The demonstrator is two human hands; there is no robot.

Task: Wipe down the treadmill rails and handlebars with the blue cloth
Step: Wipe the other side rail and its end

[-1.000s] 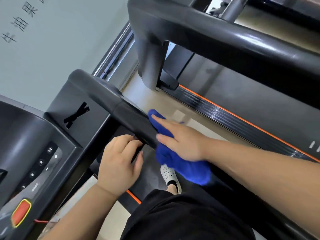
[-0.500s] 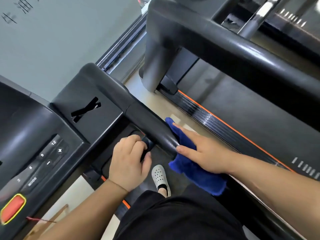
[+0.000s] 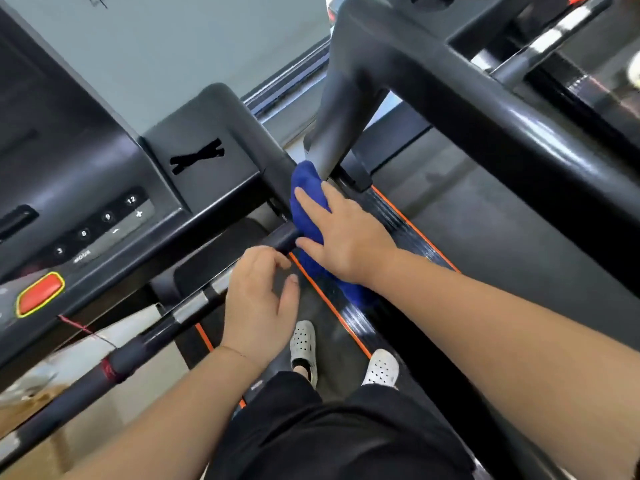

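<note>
Console (image 3: pixel 86 188) cut off at left, labels blurred | left hand (image 3: pixel 259 299) loosely curled, holding nothing, off the grip stub (image 3: pixel 282 239) it clasped earlier | blue cloth (image 3: pixel 308 199) on handlebar (image 3: pixel 270 157), partly hidden under right hand (image 3: pixel 346 237), whose flat fingers press it, now nearer the console

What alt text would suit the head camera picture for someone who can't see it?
Seen from above, a person's right hand presses a blue cloth against a black treadmill handrail beside the console. The left hand hangs relaxed beside a short grip.
</note>
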